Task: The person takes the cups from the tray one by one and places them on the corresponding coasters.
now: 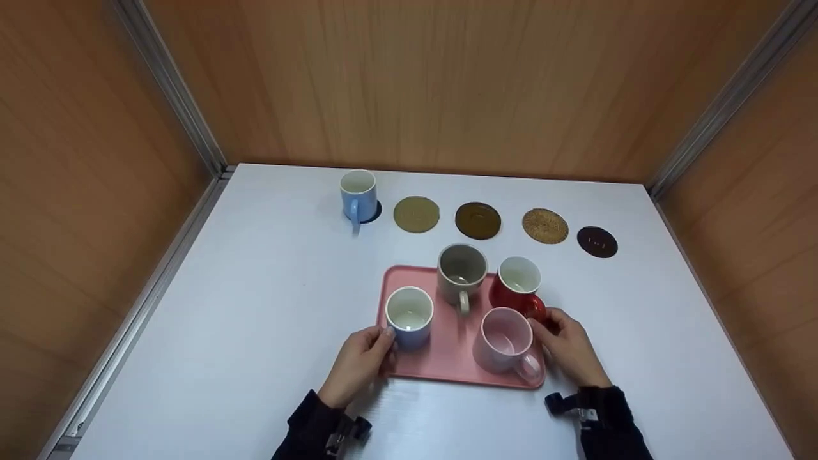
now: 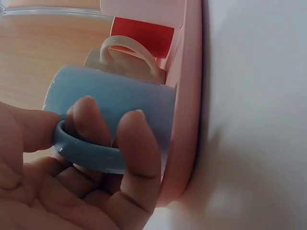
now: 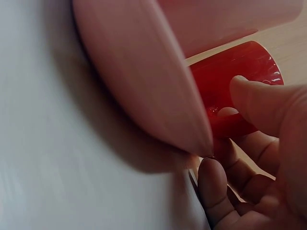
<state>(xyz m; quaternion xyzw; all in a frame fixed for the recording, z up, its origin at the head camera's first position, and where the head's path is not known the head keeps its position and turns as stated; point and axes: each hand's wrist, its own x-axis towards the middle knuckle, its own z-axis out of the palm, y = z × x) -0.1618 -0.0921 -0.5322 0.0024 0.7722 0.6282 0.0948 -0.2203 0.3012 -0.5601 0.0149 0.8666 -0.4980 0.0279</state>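
Note:
My left hand (image 1: 359,364) grips the handle of a blue mug (image 1: 412,335) with a white inside, upright on the left of a pink tray (image 1: 441,367). In the left wrist view, fingers curl through that mug's handle (image 2: 91,154). On the tray's right side my right hand (image 1: 571,345) holds the handle of a red mug (image 1: 505,297); in the right wrist view its thumb lies against the red wall (image 3: 216,81). Between them on the tray stand a grey-beige mug (image 1: 461,275) and, nearer the front, a pink mug (image 1: 505,342).
Behind the tray, a light blue mug (image 1: 359,198) stands on a dark coaster (image 1: 374,214). To its right lie an olive coaster (image 1: 416,214), a brown one (image 1: 478,220), a patterned tan one (image 1: 545,225) and a dark one (image 1: 597,241). Wooden panels (image 1: 409,83) enclose the white table (image 1: 243,300).

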